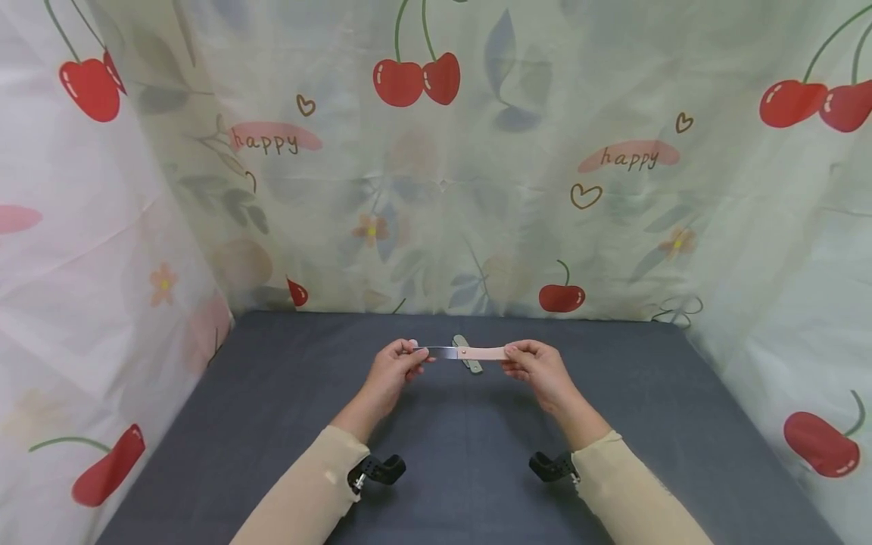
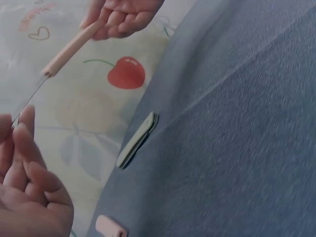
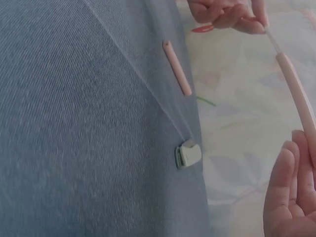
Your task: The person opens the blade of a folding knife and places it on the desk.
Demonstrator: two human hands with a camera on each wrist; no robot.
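Observation:
A folding knife (image 1: 484,353) with a pale pink handle is held level above the table, its blade swung out straight. The left hand (image 1: 397,367) pinches the blade near its tip between thumb and fingers. At the other side, the right hand (image 1: 538,369) pinches the handle's end. Beneath the knife lies a pale green folded tool (image 1: 476,369) on the cloth, partly covered by the handle in the head view; the left wrist view shows its slim, slotted body (image 2: 136,143). A pink bar-shaped piece (image 3: 177,68) lies on the table nearer the left hand.
A dark grey-blue cloth (image 1: 272,424) covers the table. Pale curtains (image 1: 443,189) printed with cherries stand behind and at both sides. Black wrist straps with camera mounts (image 1: 381,469) are worn on both sleeves.

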